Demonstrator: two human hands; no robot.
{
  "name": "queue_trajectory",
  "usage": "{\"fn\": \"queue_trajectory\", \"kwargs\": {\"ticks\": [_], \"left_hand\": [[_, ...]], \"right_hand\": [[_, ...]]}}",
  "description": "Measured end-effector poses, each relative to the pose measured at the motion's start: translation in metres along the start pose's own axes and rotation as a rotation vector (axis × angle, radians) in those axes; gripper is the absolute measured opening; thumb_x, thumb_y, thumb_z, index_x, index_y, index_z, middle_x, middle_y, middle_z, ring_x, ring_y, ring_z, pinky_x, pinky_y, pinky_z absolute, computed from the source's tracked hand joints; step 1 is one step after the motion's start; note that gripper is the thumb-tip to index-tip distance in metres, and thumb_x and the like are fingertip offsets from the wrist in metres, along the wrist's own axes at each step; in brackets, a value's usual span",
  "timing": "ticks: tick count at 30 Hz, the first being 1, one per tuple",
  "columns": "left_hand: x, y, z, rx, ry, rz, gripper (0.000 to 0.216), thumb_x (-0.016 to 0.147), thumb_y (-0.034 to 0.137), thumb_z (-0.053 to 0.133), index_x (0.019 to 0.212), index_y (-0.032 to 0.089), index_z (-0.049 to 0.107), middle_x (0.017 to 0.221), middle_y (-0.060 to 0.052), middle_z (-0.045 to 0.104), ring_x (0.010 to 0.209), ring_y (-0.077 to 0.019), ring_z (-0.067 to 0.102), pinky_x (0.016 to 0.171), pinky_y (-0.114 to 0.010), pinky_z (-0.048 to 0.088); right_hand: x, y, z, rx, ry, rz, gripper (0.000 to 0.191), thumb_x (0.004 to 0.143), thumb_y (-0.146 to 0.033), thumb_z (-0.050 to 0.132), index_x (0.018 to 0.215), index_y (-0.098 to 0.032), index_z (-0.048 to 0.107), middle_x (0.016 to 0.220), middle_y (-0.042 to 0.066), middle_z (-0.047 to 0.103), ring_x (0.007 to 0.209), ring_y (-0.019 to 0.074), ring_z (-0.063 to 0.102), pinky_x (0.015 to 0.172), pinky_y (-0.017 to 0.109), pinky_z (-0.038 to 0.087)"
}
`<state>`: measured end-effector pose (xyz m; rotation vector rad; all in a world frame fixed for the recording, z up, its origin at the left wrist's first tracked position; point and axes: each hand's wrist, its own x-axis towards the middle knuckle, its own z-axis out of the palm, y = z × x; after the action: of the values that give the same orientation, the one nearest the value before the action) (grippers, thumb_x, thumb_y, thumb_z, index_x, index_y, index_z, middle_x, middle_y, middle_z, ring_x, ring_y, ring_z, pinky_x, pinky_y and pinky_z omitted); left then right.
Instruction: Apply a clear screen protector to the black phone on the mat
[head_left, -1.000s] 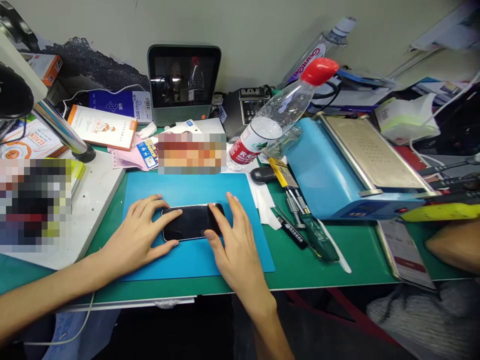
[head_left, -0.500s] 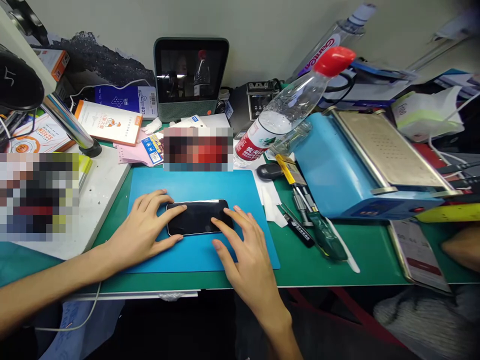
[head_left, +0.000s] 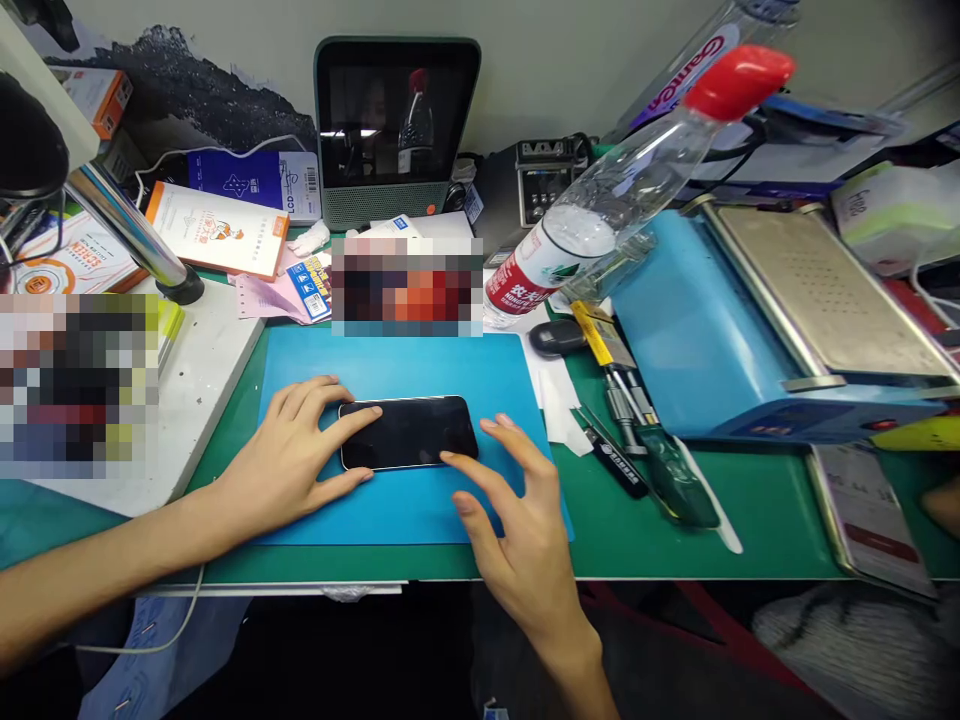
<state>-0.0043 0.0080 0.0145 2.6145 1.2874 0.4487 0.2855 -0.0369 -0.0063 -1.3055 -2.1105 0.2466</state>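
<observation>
A smartphone (head_left: 409,432) with a dark screen lies flat on the blue mat (head_left: 390,515), its long side running left to right. Around its left end is my left hand (head_left: 292,445), thumb along the lower edge and index finger resting on the screen; the other fingers curl at the upper left corner. My right hand (head_left: 525,520) is at the phone's right end with fingers spread and nothing held. Its index fingertip is at the lower right of the screen, while the thumb and remaining fingers are off the phone.
Right of the mat lie a black mouse (head_left: 556,338), a green-handled screwdriver (head_left: 679,480) and a blue machine with a metal plate (head_left: 847,285). Behind stand a bottle with a red cap (head_left: 577,230) and a smart display (head_left: 390,120). A white board (head_left: 202,400) borders the left.
My right hand has lifted its fingers partly off the phone and shifted slightly right. My left hand keeps its place on the phone. The view has turned a little.
</observation>
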Motion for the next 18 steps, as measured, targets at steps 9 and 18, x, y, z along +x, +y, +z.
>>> {"fn": "queue_trajectory", "kwargs": {"ticks": [9, 18], "left_hand": [[0.0001, 0.001, 0.0005, 0.015, 0.015, 0.012, 0.052, 0.11, 0.051, 0.057, 0.154, 0.025, 0.052, 0.145, -0.017, 0.057, 0.149, -0.0394, 0.046, 0.118, -0.062, 0.044], [0.0002, 0.0008, 0.0, 0.01, 0.015, 0.009, 0.052, 0.109, 0.051, 0.057, 0.155, 0.025, 0.053, 0.145, -0.017, 0.057, 0.149, -0.0392, 0.047, 0.119, -0.061, 0.044]], "right_hand": [[0.0012, -0.0012, 0.0016, -0.037, -0.122, -0.131, 0.048, 0.11, -0.039, 0.058, 0.156, -0.027, 0.054, 0.163, 0.013, 0.046, 0.163, 0.0353, 0.033, 0.132, 0.068, 0.035], [0.0014, -0.0054, 0.0061, -0.079, 0.044, 0.006, 0.03, 0.11, -0.027, 0.057, 0.136, -0.028, 0.07, 0.164, 0.01, 0.047, 0.16, 0.0342, 0.04, 0.13, 0.063, 0.04]]}}
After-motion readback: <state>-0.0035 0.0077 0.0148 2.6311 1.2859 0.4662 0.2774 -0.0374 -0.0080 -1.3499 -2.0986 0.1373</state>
